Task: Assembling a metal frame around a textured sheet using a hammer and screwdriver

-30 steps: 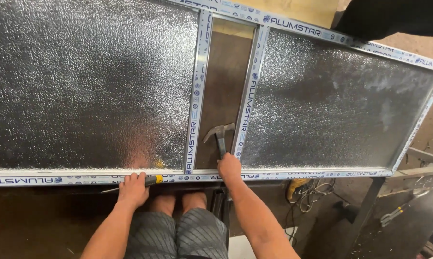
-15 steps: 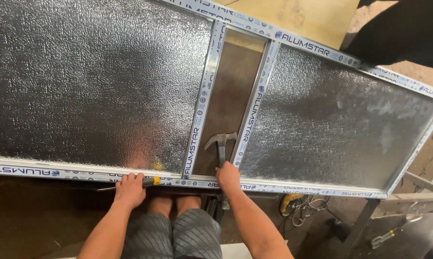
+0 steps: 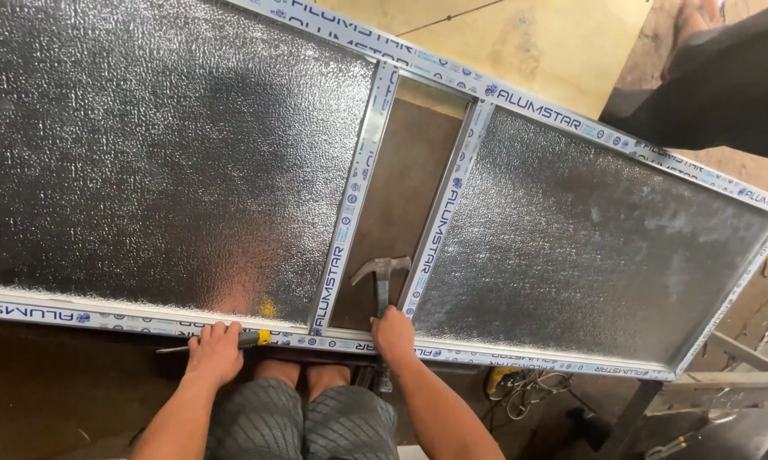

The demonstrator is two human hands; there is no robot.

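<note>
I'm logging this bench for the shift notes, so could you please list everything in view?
frame: 1, silver with blue-printed film, across the bench
glass panels: 2, textured grey, left and right in the frame
hammer: 1, metal head, in the open middle bay
screwdriver: 1, yellow and black, at the near rail
board: 1, tan, beyond the frame
cables: a tangle, under the bench
left hand: on the screwdriver
right hand: grips the hammer

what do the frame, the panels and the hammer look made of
Frame: likely aluminium, silvery under printed protective film. Panels: seemingly textured glass or embossed sheet, pebbled and glinting; cannot tell which. Hammer, held by the right hand: steel-looking grey claw head.
</note>
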